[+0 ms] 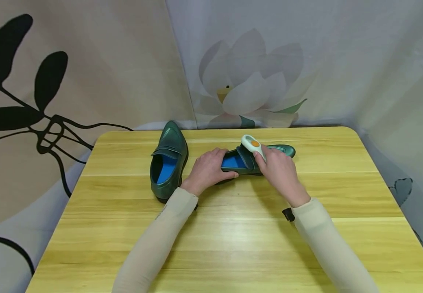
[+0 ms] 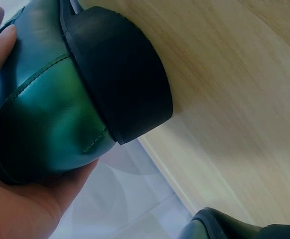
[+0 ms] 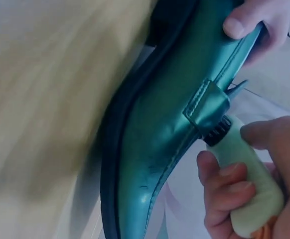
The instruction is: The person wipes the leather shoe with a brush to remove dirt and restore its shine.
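A dark green loafer with a blue insole lies with its toe to the right. My left hand grips it around the heel, thumb on the near side; in the left wrist view the black heel block of this loafer faces the table. In my right hand is a small white brush with an orange patch on its handle. The right wrist view shows short black bristles right at the loafer's strap, with my fingers curled around the pale handle.
The matching green loafer stands upright to the left, toe toward the back, close to my left wrist. All this is on a light wooden table. A printed curtain hangs behind the table's far edge.
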A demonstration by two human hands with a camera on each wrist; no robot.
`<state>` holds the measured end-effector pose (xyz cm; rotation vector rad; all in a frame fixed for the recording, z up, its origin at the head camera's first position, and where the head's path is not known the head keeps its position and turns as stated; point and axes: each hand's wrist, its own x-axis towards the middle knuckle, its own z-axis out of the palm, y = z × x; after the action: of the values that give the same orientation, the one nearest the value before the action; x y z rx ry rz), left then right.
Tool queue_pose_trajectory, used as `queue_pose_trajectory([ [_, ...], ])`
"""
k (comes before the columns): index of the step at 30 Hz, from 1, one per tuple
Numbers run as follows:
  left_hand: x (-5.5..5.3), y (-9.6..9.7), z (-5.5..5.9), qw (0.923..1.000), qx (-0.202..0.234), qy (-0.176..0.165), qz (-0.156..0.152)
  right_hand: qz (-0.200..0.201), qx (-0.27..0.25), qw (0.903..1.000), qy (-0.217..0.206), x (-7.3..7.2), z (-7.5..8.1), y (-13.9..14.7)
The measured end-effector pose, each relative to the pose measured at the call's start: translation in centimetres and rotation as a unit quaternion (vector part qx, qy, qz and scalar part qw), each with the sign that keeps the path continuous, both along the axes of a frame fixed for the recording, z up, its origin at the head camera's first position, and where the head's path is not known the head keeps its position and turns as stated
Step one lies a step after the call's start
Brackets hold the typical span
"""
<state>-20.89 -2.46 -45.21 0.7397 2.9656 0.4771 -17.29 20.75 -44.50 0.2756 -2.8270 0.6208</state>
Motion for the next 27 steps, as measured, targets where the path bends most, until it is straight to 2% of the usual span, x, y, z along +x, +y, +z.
queue_pose_trajectory([
  [3, 0.0, 0.0, -0.1, 1.0, 0.002, -0.003, -0.001, -0.004, -0.012, 0.9994, -0.032, -0.2, 0.1, 0.3],
  [6, -0.1, 0.0, -0.2, 1.0, -0.001, -0.005, 0.002, -0.004, -0.029, 0.9982, -0.051, 0.5, 0.1, 0.8],
  [12, -0.1, -0.2, -0.2, 1.0, -0.001, -0.006, 0.001, 0.008, -0.06, 0.9961, -0.064, 3.9, -0.5, 2.4],
  [15, 0.0, -0.4, 0.0, 1.0, -0.001, -0.002, 0.003, 0.027, -0.06, 0.9957, -0.065, 5.7, -0.8, 3.0],
  [18, 0.0, -0.6, 0.1, 1.0, -0.001, 0.001, 0.006, 0.044, -0.055, 0.9954, -0.065, 6.7, -1.2, 3.2],
  [22, 0.0, -0.6, 0.0, 1.0, 0.003, 0.003, -0.001, 0.049, -0.055, 0.9956, -0.057, 6.7, -1.4, 3.1],
  [27, -0.1, -0.1, -0.2, 1.0, 0.006, 0.002, -0.004, 0.026, -0.084, 0.9952, -0.044, 4.8, -1.2, 2.6],
])
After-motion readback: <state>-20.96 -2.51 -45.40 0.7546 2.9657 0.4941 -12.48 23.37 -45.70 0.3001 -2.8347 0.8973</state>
